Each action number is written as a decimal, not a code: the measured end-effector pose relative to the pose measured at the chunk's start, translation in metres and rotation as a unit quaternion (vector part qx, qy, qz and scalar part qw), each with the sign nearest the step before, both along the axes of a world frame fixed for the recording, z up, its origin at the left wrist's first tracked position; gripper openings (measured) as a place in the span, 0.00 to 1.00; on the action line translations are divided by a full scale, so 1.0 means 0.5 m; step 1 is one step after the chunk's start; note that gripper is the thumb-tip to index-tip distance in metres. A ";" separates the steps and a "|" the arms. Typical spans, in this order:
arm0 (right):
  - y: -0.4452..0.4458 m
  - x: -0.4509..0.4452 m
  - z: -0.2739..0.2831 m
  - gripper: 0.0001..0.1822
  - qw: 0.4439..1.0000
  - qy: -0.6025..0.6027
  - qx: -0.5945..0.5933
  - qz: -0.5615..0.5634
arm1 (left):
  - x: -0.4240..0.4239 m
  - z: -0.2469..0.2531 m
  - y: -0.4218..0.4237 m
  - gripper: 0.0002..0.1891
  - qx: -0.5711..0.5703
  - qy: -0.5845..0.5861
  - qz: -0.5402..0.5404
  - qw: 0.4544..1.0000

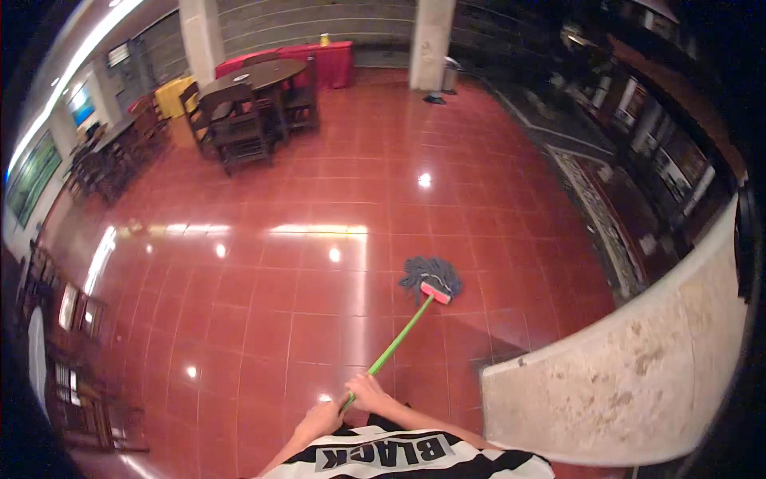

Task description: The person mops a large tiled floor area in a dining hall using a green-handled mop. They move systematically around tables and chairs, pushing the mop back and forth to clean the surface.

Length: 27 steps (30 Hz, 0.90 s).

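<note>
A string mop with grey yarn (432,275) rests its head on the red tiled floor (257,323), a little right of the middle of the view. Its red-and-white clamp (435,293) joins a bright green handle (401,337) that slants down towards my body. My right hand (366,392) wraps around the handle. Just below it, near the handle's end, my left hand (323,417) grips the same pole. The end of the handle is hidden inside my left hand.
A pale stained column (598,383) stands close at my right. A dark wooden table (257,78) with chairs (242,141) is at the far left, before a red-draped table (332,66). Another pillar (429,45) and a bin (450,75) stand at the back. More chairs (90,407) line the left.
</note>
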State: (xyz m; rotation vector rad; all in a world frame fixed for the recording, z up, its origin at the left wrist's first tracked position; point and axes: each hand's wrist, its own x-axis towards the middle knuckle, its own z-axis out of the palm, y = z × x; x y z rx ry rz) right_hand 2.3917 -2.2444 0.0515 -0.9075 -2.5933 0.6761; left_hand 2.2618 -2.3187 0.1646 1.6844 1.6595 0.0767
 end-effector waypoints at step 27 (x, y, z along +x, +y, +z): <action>0.543 0.343 -0.125 0.08 0.998 0.043 0.005 -0.039 | 0.337 -0.193 0.562 0.13 0.050 -0.085 -0.032 0.995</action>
